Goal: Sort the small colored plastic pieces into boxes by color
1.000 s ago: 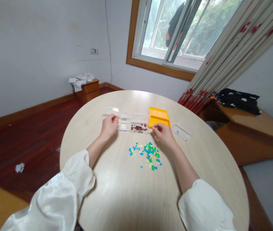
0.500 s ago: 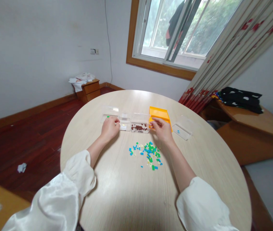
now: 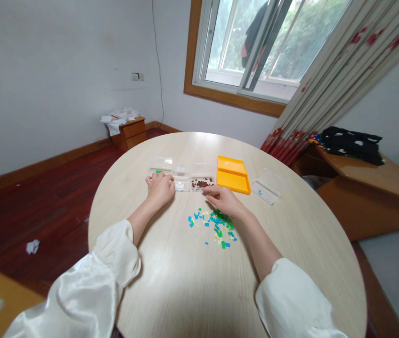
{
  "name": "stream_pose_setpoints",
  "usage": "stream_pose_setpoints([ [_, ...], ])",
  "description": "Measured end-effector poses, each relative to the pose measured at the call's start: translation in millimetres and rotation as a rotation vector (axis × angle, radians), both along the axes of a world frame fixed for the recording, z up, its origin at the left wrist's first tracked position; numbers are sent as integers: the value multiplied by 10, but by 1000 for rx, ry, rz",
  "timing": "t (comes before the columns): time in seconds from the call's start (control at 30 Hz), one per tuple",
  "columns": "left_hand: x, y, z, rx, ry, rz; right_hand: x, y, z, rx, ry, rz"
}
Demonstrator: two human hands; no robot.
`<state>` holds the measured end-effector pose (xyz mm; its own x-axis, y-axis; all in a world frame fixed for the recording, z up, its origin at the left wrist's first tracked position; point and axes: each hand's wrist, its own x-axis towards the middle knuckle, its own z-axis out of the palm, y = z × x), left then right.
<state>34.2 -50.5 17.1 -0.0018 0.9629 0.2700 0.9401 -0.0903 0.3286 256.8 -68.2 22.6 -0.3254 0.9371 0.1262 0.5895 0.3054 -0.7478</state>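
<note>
My left hand [image 3: 160, 188] rests at the near edge of a clear box [image 3: 154, 168] with a green piece in it, its fingers bent and slightly apart, nothing visible in them. Just right of it is a small clear box [image 3: 181, 186] holding a few pale pieces. My right hand [image 3: 224, 201] hovers by the front of a clear box with brown pieces [image 3: 202, 183]; its thumb and fingers are apart and nothing shows between them. Below it lies a loose pile of small blue, green and cream plastic pieces [image 3: 217, 220], partly covered by the hand.
An open yellow case [image 3: 232, 180] lies behind my right hand. Farther right is an open clear box with blue pieces [image 3: 264, 192]. All stand on a round wooden table [image 3: 171, 281]. A small cabinet [image 3: 133, 131] with papers stands by the wall.
My right hand has moved left and nearer, from before the yellow case to the front of the brown pieces' box. My left hand's fingers have loosened and spread leftward over the box edge.
</note>
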Motion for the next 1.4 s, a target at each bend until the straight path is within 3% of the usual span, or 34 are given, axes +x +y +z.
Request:
stream_pose_setpoints([
  [0.13,-2,-9,16,2,30,-29,20,-25,51,-40,-63,37],
  [0.33,19,-45,75,-36,19,-95,88,-121,327,-256,-192,215],
  [0.43,37,-56,90,-83,21,-135,64,-150,387,-295,-252,271],
  [0.9,78,-112,195,-199,35,-303,-52,-189,327,-232,-459,243],
  [1.2,79,-144,260,-76,13,-234,-87,-204,339,-209,-472,212],
  [1.27,85,-152,260,-26,-65,-284,-91,-211,333,-200,-462,203],
  [1.4,175,-184,214,-34,-327,-502,-75,-207,328,-194,-368,198],
])
